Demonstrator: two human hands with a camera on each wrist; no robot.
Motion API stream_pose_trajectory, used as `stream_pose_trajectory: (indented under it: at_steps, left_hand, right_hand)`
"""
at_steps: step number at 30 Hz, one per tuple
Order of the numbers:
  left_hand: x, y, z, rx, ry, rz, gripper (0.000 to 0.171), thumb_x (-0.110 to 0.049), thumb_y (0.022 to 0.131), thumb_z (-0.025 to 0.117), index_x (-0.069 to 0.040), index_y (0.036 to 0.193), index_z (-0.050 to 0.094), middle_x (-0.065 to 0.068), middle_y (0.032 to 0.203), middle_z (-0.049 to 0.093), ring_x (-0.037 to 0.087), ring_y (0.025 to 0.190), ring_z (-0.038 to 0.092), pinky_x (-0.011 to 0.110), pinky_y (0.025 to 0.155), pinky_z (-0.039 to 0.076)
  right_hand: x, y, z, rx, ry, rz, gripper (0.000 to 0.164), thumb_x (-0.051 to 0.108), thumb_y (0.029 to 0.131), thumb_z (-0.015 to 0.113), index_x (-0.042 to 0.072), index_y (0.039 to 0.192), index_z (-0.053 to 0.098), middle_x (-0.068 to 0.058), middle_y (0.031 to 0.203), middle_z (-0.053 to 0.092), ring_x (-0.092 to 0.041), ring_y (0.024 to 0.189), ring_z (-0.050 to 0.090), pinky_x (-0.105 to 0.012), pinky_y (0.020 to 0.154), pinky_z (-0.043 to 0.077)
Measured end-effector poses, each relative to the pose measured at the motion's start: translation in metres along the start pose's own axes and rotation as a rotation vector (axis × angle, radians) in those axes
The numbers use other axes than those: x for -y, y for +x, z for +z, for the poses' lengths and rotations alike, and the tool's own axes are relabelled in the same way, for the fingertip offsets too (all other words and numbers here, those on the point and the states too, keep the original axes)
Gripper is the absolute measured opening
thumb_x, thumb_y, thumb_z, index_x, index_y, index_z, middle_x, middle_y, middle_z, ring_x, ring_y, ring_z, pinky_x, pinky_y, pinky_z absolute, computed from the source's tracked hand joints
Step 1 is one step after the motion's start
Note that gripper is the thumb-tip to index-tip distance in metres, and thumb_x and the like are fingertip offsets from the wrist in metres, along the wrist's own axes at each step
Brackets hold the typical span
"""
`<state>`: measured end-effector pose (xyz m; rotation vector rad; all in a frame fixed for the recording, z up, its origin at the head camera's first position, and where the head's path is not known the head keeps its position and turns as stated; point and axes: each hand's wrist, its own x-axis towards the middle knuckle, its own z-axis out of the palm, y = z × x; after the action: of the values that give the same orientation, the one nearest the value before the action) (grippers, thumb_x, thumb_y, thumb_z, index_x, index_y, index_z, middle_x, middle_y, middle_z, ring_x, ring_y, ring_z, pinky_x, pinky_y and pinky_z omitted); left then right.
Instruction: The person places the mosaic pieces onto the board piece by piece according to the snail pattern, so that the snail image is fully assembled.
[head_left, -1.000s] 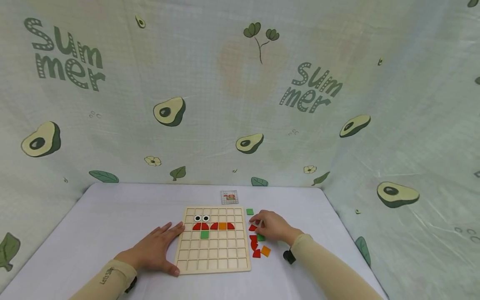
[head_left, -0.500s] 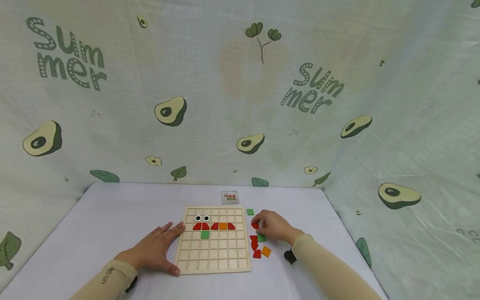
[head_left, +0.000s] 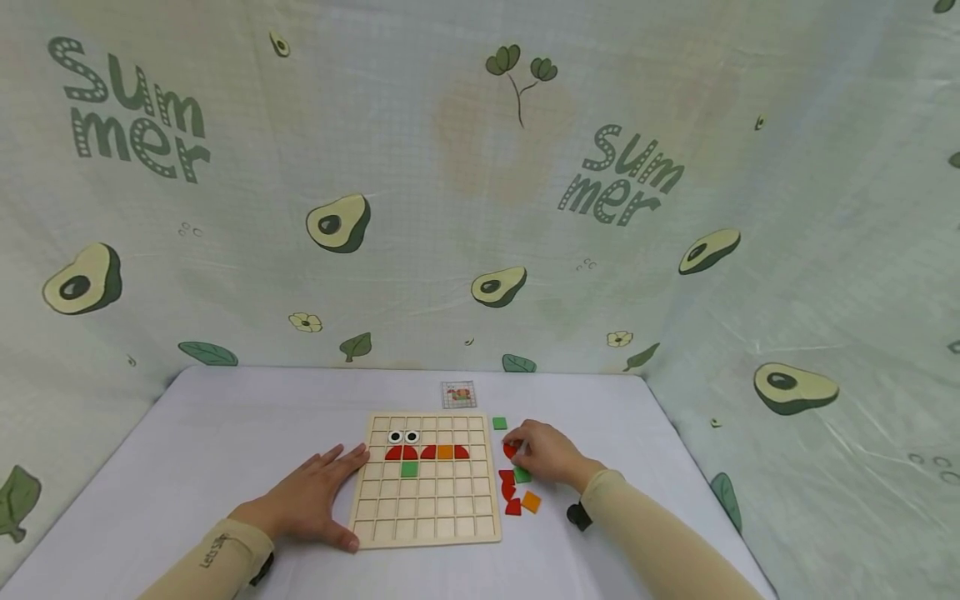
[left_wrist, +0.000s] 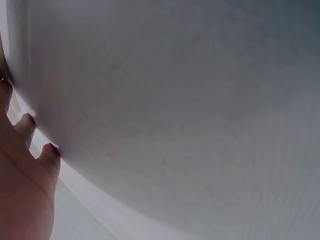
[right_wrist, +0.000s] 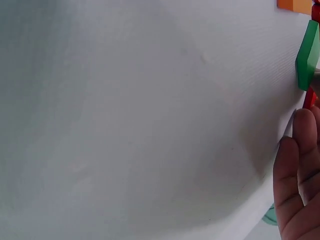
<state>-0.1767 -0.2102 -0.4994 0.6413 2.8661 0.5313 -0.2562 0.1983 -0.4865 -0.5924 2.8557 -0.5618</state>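
In the head view my left hand [head_left: 311,498] lies with fingers spread at the left edge of the wooden grid board [head_left: 450,507], fingertips and thumb right at its rim. My right hand [head_left: 547,452], right of the board, pinches a red quarter-circle tile [head_left: 510,450] between thumb and fingers. A green square tile [head_left: 522,475] lies just under that thumb; the right wrist view shows the green tile [right_wrist: 307,57] close up. On the board sit two eye pieces [head_left: 403,437], several red quarter-circle tiles [head_left: 393,453], an orange square [head_left: 446,452] and a green square [head_left: 409,469].
Below the right hand lie more red tiles [head_left: 507,487] and an orange tile [head_left: 531,502]. Another green tile [head_left: 500,423] rests near the board's upper right corner. Behind the board is a small picture card [head_left: 459,394]. A printed curtain [head_left: 420,167] surrounds the white table [head_left: 285,408].
The red tile by my right fingers has turned and shifted slightly up and right, towards the palm. My left hand and the board have stayed in place.
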Motion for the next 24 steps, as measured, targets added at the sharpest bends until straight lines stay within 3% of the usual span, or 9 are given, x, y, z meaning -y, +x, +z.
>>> stream_pose_trajectory:
  at_steps: [14, 24]
  left_hand:
    - [-0.0019, -0.0012, -0.0007, 0.002, -0.009, 0.0, 0.131, -0.084, 0.051, 0.075, -0.008, 0.152, 0.04, 0.008, 0.159, 0.034, 0.042, 0.144, 0.026, 0.064, 0.114, 0.022]
    - [0.0, -0.0009, -0.0006, -0.001, -0.012, -0.003, 0.132, -0.085, 0.05, 0.074, -0.01, 0.153, 0.04, 0.006, 0.159, 0.033, 0.041, 0.145, 0.025, 0.063, 0.115, 0.022]
  right_hand:
    - [-0.0027, -0.0009, 0.0005, -0.002, 0.022, 0.031, 0.023, 0.02, 0.087, 0.078, 0.018, 0.11, 0.075, 0.009, 0.095, 0.06, -0.014, 0.086, 0.054, -0.032, 0.083, 0.054]
    - [-0.0039, -0.0021, -0.0051, -0.026, 0.026, 0.019, 0.024, 0.019, 0.087, 0.078, 0.017, 0.111, 0.075, 0.007, 0.091, 0.058, -0.014, 0.084, 0.053, -0.028, 0.073, 0.052]
